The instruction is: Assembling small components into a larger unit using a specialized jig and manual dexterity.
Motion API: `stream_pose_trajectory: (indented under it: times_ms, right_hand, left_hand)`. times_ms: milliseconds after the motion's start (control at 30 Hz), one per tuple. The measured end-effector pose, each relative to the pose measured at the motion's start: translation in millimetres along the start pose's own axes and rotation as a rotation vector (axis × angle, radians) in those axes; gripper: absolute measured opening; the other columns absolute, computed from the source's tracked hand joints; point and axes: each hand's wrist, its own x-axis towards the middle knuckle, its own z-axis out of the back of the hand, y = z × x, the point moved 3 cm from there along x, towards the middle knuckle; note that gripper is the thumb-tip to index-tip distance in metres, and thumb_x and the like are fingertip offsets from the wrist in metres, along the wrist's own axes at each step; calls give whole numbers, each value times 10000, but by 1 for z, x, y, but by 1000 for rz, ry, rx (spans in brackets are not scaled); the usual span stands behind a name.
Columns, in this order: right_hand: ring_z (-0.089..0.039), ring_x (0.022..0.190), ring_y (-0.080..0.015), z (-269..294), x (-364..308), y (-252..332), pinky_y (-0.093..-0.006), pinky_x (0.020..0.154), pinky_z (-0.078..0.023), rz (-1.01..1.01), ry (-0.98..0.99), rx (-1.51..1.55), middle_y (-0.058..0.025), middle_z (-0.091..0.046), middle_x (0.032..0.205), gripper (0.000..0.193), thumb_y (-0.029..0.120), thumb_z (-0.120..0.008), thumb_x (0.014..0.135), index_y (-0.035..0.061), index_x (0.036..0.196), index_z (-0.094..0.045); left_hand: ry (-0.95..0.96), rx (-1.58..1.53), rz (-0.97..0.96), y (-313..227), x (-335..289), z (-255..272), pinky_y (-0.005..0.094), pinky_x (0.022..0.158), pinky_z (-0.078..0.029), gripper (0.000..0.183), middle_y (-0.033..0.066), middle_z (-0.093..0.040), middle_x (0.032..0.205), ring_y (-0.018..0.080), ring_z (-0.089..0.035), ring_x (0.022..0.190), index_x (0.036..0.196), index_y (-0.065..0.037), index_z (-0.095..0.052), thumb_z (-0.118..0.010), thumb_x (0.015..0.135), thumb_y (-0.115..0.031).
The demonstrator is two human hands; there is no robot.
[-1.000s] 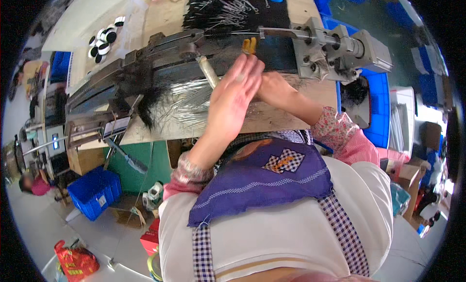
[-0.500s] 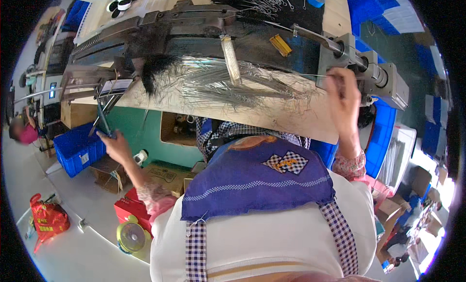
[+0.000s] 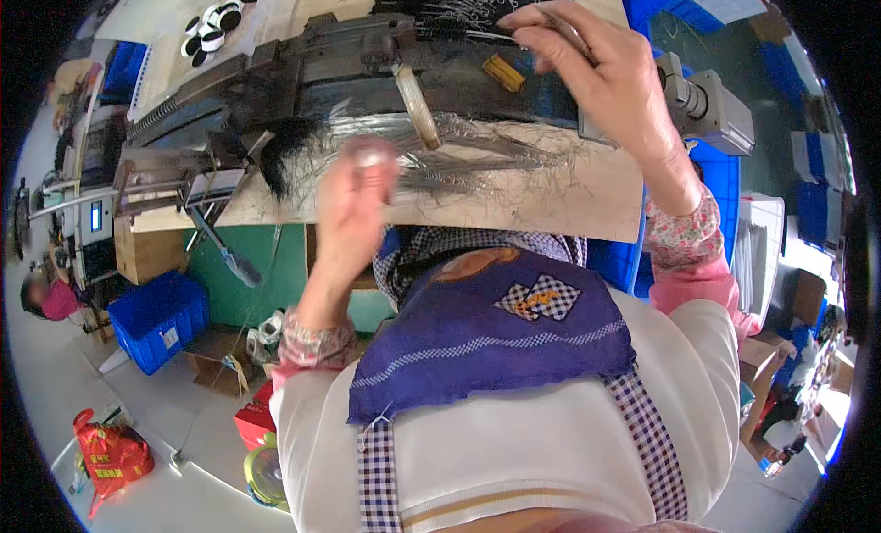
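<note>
My right hand (image 3: 619, 79) reaches over the far right of the bench, thumb and forefinger pinched on the end of a thin wire (image 3: 491, 35). Dark bristles seem to line the wire's left part. My left hand (image 3: 353, 207), smeared by motion, hovers over the near bench edge beside a pile of loose silver wires (image 3: 450, 161); its fingers cannot be made out. A lever with a grey-blue grip (image 3: 240, 267) hangs below the machine's left end, apart from my left hand. The long dark metal machine (image 3: 330, 79) spans the bench, and a taped bar (image 3: 418, 106) juts towards me.
Black bristle clumps (image 3: 280, 157) lie left of the wires. Farther back are a yellow block (image 3: 504, 73), looped wire pieces (image 3: 468, 3) and black-and-white rolls (image 3: 213, 41). A cylindrical machine head (image 3: 711, 106) stands right. A blue crate (image 3: 161, 317) sits on the floor at left.
My left hand has let go of the lever grip and swung right, over the bench. My right hand has moved from the machine's right head up and left to the thin wire.
</note>
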Motion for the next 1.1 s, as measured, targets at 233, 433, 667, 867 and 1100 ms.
stream_pose_trajectory:
  times_ms: [233,433,667,867,1100]
  right_hand:
    - [-601,867,-285,-24,19,-51,-361,728,-498,516,40,-361,-106,-610,910,189,80,-617,833,17,1012,-625]
    - [-598,815,-256,-38,21,-48,-340,700,-507,497,75,-502,-70,-587,839,184,68,-630,786,37,967,-629]
    - [-578,776,-277,-42,15,-40,-363,690,-503,474,32,-392,-103,-555,793,123,30,-618,760,23,881,-594]
    - [-645,835,-349,-23,98,-85,-424,730,-512,230,-17,-624,-174,-647,884,155,117,-571,799,42,916,-638]
    - [-595,871,-294,-23,44,-62,-372,759,-473,354,433,-269,-115,-605,925,197,154,-651,778,26,923,-612]
  left_hand:
    - [78,-510,109,6,15,-69,253,567,-411,246,26,-488,741,98,-454,620,958,-52,-514,-396,1014,-259]
    - [233,-1295,125,-62,28,-27,204,389,-216,204,-33,-372,638,48,-278,459,985,-45,-541,-455,988,-230]
    - [-103,-1442,-108,3,13,43,203,374,-196,190,-49,-337,621,38,-275,445,1051,-71,-551,-482,976,-231]
    - [352,56,25,-32,68,-59,259,523,-372,249,25,-522,558,74,-460,560,916,-9,-718,-608,866,-226]
    - [173,462,-286,-26,131,-62,357,581,-486,258,141,-645,664,250,-637,611,815,-47,-720,-613,821,-282]
